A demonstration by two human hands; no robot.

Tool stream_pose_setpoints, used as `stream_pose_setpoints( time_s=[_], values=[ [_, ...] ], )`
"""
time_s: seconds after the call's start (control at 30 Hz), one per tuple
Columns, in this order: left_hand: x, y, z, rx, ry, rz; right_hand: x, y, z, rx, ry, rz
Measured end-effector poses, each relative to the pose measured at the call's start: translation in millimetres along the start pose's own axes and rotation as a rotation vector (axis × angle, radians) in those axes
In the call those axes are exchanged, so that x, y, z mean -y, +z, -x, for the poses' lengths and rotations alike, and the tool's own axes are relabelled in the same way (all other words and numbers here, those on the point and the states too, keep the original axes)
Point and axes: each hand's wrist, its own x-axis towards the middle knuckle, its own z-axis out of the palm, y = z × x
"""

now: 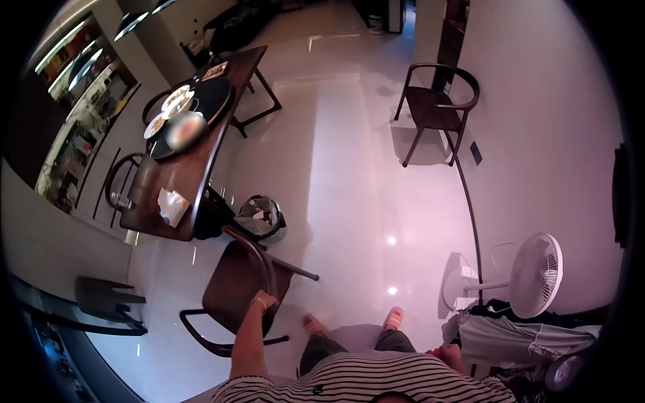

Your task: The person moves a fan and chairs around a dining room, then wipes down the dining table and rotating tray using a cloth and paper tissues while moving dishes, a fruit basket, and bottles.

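My left hand (265, 300) is closed on the curved backrest of a dark wooden chair (232, 285), which stands at the lower left near the end of the dining table. A bracelet or band circles that wrist. Low at the right, beside my hip, my right hand (451, 354) is partly visible near a pinkish-red item (440, 352); its fingers are too small and dark to make out. Grey cloth (517, 339) hangs close to it on the right.
The wooden table (168, 195) holds plates (178, 101) and a tissue pack (173, 207). A lined bin (262, 218) stands beside it. Another chair (433, 107) is by the right wall, a white fan (536, 275) at lower right, a grey stool (104, 297) at lower left.
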Motion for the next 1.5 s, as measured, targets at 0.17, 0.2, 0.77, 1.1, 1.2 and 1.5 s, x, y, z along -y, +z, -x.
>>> stream_pose_setpoints(
  time_s=[0.17,0.2,0.77,1.1,1.2,1.5],
  values=[
    [-118,-36,-80,-0.152,-0.001,0.198,-43,-25,-61,0.190,-0.084,-0.223],
    [-150,-47,-93,-0.229,-0.086,0.353,-35,-40,-62,0.108,-0.153,-0.061],
    [-299,-85,-7,-0.804,0.140,0.766,210,-57,-72,0.387,-0.625,0.352],
    [-131,170,52,-0.337,-0.717,1.797,280,33,-122,0.195,-0.857,0.201],
    [-122,180,28,-0.543,-0.764,1.566,287,23,-115,0.502,-0.713,0.087],
    [-178,24,-13,-0.596,-0.593,1.299,354,-50,-199,0.345,-0.845,-0.446]
  ],
)
